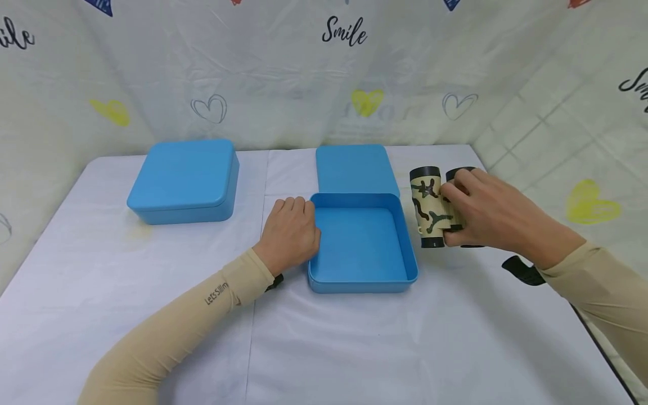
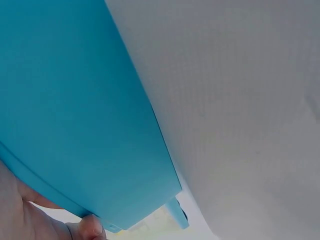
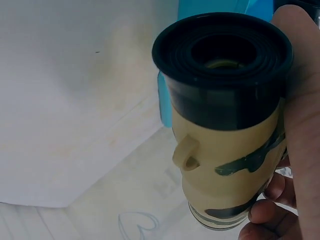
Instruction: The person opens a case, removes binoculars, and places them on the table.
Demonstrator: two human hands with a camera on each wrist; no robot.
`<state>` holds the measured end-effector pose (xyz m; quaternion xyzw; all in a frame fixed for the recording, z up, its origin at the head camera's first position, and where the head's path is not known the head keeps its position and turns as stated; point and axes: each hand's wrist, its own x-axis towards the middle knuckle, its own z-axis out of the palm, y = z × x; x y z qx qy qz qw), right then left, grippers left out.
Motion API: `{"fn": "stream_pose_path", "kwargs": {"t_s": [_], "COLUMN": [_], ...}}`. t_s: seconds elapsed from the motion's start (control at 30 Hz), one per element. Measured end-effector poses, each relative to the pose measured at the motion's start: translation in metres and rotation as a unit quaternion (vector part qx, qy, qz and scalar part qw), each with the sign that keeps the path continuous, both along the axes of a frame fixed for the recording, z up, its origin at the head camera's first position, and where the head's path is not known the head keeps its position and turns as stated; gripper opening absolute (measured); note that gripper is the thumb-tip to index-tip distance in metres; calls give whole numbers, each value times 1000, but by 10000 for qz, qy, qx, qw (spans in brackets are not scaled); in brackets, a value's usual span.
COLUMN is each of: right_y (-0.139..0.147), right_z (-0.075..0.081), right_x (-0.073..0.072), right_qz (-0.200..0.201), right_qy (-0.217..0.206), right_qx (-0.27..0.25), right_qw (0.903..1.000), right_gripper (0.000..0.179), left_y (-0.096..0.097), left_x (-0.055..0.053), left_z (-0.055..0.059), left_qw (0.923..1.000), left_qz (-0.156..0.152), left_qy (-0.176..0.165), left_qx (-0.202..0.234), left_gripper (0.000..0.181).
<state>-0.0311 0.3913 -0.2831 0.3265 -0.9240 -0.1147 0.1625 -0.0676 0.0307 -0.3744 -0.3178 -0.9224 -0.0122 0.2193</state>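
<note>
In the head view, an open blue box [image 1: 361,287] stands on the white-covered table, its inside bare. Its flat blue lid [image 1: 356,169] extends back from the rear rim. My left hand [image 1: 291,233] grips the box's left wall at the rim; the left wrist view shows the fingertips [image 2: 91,226] there. Right of the box, my right hand [image 1: 486,211] holds camouflage binoculars [image 1: 426,205] by the right barrel. The right wrist view shows one barrel [image 3: 225,155] up close, with a black ring and a small strap loop. Whether the binoculars touch the table, I cannot tell.
A second blue box [image 1: 184,177], lid on, sits at the back left of the table [image 1: 324,349]. Behind the table hangs a pale curtain [image 1: 283,67] with hearts and writing. The table's right edge runs below my right forearm.
</note>
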Motion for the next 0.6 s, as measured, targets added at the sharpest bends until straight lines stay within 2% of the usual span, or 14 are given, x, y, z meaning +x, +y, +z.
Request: {"fn": "stream_pose_path", "kwargs": {"t_s": [0.27,0.6], "right_y": [8,18], "right_z": [-5,-10], "right_x": [0,0], "right_qz": [-133,-188], "right_qy": [-4,-40], "right_qx": [-8,-10], "right_qw": [9999,9998], "right_gripper": [66,68], "left_y": [-1,-1], "left_x": [-1,-1], "left_z": [-1,-1], "left_qw": [9999,9999], "left_qz": [-5,-36], "left_qy": [-114,-1], "left_qx": [11,111], "left_gripper": [17,17]}}
